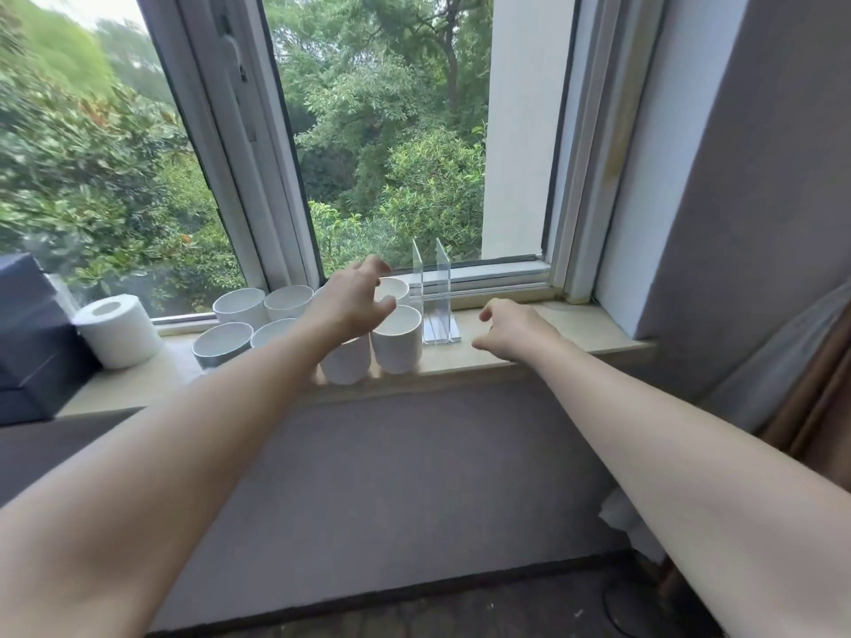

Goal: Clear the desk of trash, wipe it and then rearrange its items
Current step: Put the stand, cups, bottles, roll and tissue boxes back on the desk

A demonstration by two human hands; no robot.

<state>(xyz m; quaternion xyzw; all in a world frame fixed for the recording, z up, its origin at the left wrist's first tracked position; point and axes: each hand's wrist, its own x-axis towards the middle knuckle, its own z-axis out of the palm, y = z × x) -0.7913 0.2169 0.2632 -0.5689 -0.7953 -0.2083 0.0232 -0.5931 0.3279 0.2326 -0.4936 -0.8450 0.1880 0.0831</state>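
At frame centre, a person's left hand, fingers spread and empty, hovers over white cups clustered on the windowsill, the loosely curled, empty right hand just right of a clear acrylic stand: apparently the rearranging step, with a grasp likely next.

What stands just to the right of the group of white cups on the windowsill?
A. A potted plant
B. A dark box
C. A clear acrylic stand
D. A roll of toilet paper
C: the clear acrylic stand is upright right beside the white cups on the windowsill, while the toilet roll sits to their left.
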